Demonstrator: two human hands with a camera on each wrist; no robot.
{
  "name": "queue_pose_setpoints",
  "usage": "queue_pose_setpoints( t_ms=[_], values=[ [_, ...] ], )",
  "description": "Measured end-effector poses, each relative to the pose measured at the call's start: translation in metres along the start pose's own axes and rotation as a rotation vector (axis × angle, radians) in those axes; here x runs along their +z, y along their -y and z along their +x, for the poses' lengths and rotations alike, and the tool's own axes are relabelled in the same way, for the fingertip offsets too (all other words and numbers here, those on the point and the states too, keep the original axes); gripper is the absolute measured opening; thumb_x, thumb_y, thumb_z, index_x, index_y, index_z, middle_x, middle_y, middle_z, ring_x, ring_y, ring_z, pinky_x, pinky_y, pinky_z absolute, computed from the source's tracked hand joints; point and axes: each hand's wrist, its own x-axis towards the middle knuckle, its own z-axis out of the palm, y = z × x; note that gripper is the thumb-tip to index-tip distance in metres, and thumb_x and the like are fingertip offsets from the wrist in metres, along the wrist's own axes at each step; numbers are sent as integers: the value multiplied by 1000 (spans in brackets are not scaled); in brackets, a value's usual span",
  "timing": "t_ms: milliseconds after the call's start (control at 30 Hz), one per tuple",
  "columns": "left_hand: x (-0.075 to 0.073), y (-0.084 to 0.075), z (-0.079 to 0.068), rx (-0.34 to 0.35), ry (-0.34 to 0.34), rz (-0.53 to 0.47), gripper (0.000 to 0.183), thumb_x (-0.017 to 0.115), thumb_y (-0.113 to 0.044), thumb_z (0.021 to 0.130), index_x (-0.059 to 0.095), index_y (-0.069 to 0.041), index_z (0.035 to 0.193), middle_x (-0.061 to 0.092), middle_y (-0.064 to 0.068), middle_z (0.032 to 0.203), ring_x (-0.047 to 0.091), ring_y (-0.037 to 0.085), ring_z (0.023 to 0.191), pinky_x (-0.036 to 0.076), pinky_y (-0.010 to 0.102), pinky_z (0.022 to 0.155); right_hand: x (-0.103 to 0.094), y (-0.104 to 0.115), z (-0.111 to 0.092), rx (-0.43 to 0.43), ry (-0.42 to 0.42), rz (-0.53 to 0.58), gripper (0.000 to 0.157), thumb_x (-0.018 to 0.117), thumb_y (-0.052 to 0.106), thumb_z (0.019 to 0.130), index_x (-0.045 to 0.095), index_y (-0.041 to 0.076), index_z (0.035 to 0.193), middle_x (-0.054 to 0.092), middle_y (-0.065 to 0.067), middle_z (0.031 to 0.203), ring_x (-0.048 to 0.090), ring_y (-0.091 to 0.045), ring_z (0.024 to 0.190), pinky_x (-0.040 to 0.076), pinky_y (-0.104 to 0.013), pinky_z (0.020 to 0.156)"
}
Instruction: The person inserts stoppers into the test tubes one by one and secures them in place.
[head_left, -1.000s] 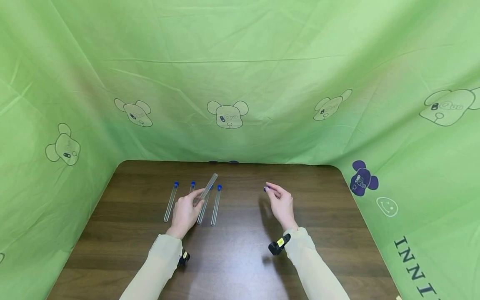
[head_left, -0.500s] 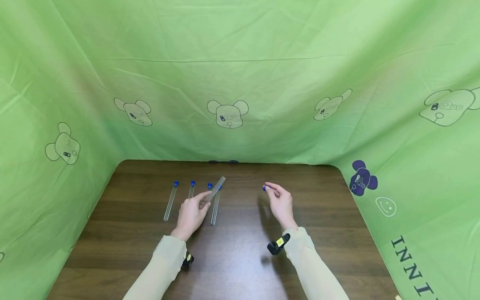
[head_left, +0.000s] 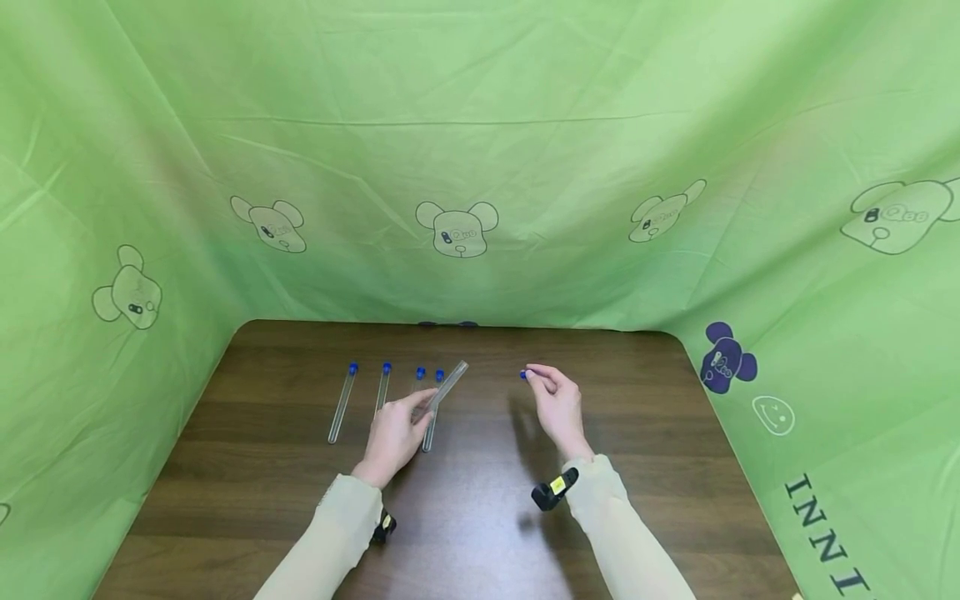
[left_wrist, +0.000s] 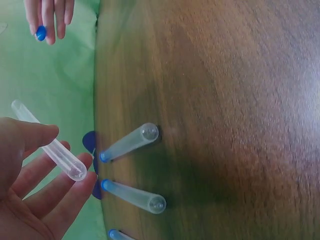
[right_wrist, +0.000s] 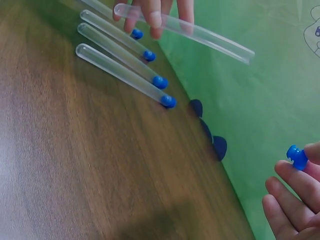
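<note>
My left hand (head_left: pixel 396 433) pinches a clear uncapped test tube (right_wrist: pixel 210 39) between thumb and fingers. In the head view the tube tilts, its open end up toward the right. Across from it my right hand (head_left: pixel 558 410) pinches a small blue stopper (right_wrist: pixel 297 157) between thumb and index finger, held apart from the tube. Under and beside the left hand, several test tubes with blue caps lie in a row on the table, among them the leftmost tube (head_left: pixel 342 407) and the rightmost tube (right_wrist: pixel 122 74). The left hand partly hides the middle ones in the head view.
The brown wooden table (head_left: pixel 637 500) has rounded far corners. A green curtain (head_left: pixel 465 150) printed with bear heads hangs round its back and sides. Both wrists carry a small black camera, such as the right wrist's camera (head_left: pixel 553 490).
My left hand has moved to the right with the tube, passing over the capped tubes. The right hand with the stopper has shifted slightly left, so the gap between them has narrowed.
</note>
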Motion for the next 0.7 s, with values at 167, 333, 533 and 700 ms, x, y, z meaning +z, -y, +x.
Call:
queue_pose_setpoints(
  t_ms=[167, 333, 533, 700],
  values=[
    [3, -5, -1, 27, 15, -8, 38, 78, -8, 90, 71, -12, 128, 76, 4, 100, 72, 15, 78, 55, 33, 64, 2, 3, -1, -8, -2, 13, 23, 66, 22, 101, 75, 9, 118, 76, -8, 105, 67, -23, 109, 45, -35, 88],
    [6, -8, -2, 33, 57, 3, 38, 78, -9, 91, 71, -14, 129, 76, 2, 100, 62, 6, 62, 47, 25, 53, 5, 7, -2, -8, 4, 34, 22, 66, 19, 101, 74, 8, 118, 76, -9, 107, 68, -31, 107, 47, -32, 85],
    [9, -10, -4, 45, 86, 18, 38, 78, -11, 91, 72, -17, 128, 75, 0, 101, 40, 2, 46, 33, 23, 43, 9, 11, -2, -22, 14, 44, 24, 65, 17, 101, 73, 5, 120, 75, -11, 108, 68, -37, 106, 48, -31, 84],
    [11, -10, -5, 54, 99, 11, 37, 77, -11, 92, 72, -17, 129, 76, 0, 102, 44, 2, 50, 35, 24, 44, 11, 14, -3, -18, 24, 46, 24, 66, 17, 101, 73, 5, 120, 75, -11, 107, 69, -29, 106, 47, -34, 85]
  ],
)
